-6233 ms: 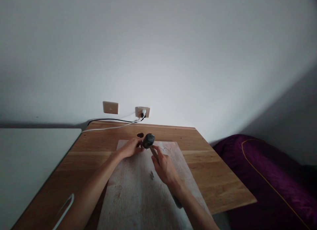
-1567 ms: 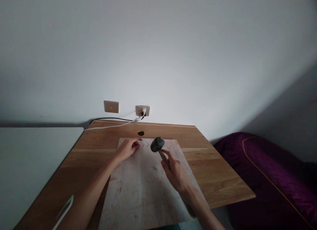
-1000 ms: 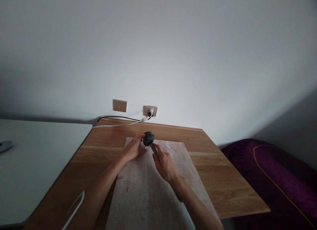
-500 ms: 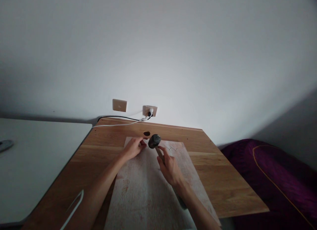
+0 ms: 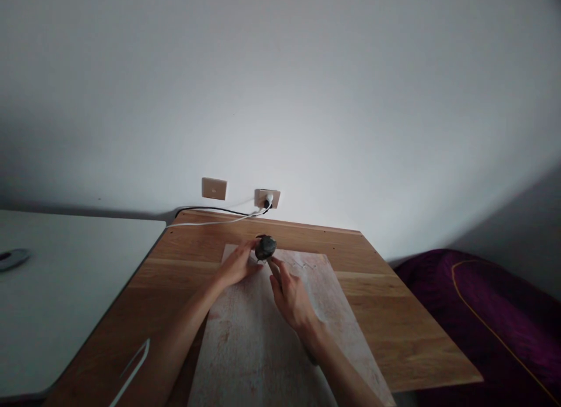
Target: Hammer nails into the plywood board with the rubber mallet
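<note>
My right hand [image 5: 291,296] is closed around the handle of a mallet with a dark, rounded head [image 5: 265,247]. The handle runs back beneath my hand and wrist. Just left of the mallet head, my left hand [image 5: 239,265] rests on the far left part of a pale, worn board [image 5: 245,343]. Its fingers are bent together beside the head, which partly hides the fingertips. Something thin and wire-like shows at those fingertips, too small to name. To the right of the mallet, thin bent wire-like pieces [image 5: 304,265] lie on the board.
The board lies on a wooden table [image 5: 368,313] set against a wall. A white surface [image 5: 79,290] adjoins on the left, with a grey object [image 5: 15,259] on it. A plugged socket [image 5: 268,199] and cables [image 5: 210,222] are behind. Purple fabric [image 5: 438,302] bulges at right.
The mallet head has moved slightly left and down, closer to my left hand. My right hand has shifted left with it. My left hand stays near the same spot, its fingers now more covered.
</note>
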A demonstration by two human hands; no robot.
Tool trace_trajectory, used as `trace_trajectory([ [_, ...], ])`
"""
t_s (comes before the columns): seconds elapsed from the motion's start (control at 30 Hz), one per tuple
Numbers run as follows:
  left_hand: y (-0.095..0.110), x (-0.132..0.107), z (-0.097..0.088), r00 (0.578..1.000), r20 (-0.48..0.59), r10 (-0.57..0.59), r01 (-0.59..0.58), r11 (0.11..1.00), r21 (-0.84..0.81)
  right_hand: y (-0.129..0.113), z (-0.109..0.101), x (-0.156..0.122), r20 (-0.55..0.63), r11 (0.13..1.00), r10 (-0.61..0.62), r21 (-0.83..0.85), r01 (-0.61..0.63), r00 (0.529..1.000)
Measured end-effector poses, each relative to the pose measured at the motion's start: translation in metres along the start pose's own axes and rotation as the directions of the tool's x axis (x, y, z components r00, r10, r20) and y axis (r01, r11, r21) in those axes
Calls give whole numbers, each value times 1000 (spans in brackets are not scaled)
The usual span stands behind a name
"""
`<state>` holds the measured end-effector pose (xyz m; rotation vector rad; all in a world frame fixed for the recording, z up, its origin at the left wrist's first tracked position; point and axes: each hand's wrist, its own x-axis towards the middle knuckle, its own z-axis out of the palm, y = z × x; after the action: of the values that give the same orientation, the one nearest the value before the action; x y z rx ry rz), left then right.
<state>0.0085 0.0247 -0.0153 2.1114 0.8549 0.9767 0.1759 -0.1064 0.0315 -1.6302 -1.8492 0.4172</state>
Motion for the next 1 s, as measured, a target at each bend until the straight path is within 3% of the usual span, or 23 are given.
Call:
trace_trajectory([
  [0.13,-4,0,2,1000,-6,-1,1,1000,5,3,-4,0,23,998,16,-61,-15,1000],
  [0.27,-9,1,4,1000,4,-16,16,1000,8,6,-6,-4,-32,1000,14,-6,-14,999],
  [0.5,-16,1,6,999,31,34,-32,998,-63,2,-9,-5,-30,999,17,44,-16,999],
  [0.63,-13,-2,5,996,-31,89,-90,996,-20,-2,-8,0,8,999,-23,22,23,1000],
  [0.73,-10,-3,3,994,-44,96,-96,995,-6,-2,-5,1,62,999,15,-45,-12,998],
  [1.0,-13,-3,6,989,-32,141,-138,987,77,1,-10,-1,39,998,9,-61,-7,999],
])
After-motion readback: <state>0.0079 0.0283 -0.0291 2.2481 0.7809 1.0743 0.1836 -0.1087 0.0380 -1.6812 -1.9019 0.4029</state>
